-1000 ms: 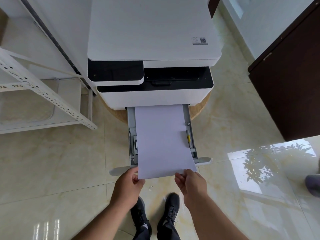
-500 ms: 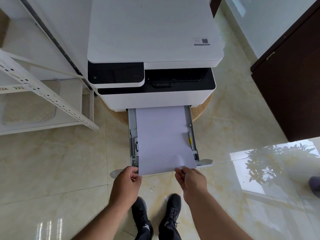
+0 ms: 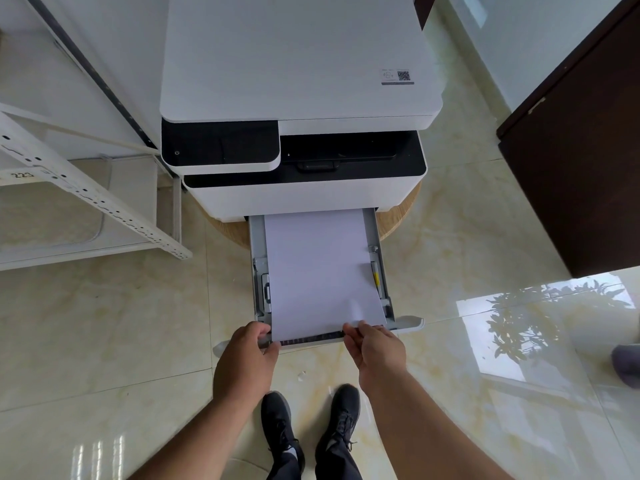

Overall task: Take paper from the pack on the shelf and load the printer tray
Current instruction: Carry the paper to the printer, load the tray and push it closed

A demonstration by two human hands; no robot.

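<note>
A white printer (image 3: 298, 60) with a black front band stands on a low round wooden stand. Its grey paper tray (image 3: 257, 258) is pulled out toward me. A stack of white paper (image 3: 318, 268) lies in the tray, its near edge just short of the tray's front lip. My left hand (image 3: 247, 362) pinches the paper's near left corner. At the near right corner my right hand (image 3: 375, 348) pinches the paper, which is slightly lifted there. The pack on the shelf is out of view.
A white metal shelf frame (image 3: 93, 199) stands at the left on the glossy tiled floor (image 3: 104, 341). A dark brown cabinet (image 3: 581, 161) is at the right. My black shoes (image 3: 308, 427) are below the tray. A grey shoe tip (image 3: 627, 362) shows at the right edge.
The paper has slid farther into the tray, and both hands have moved forward with it until its near edge reached the tray's front.
</note>
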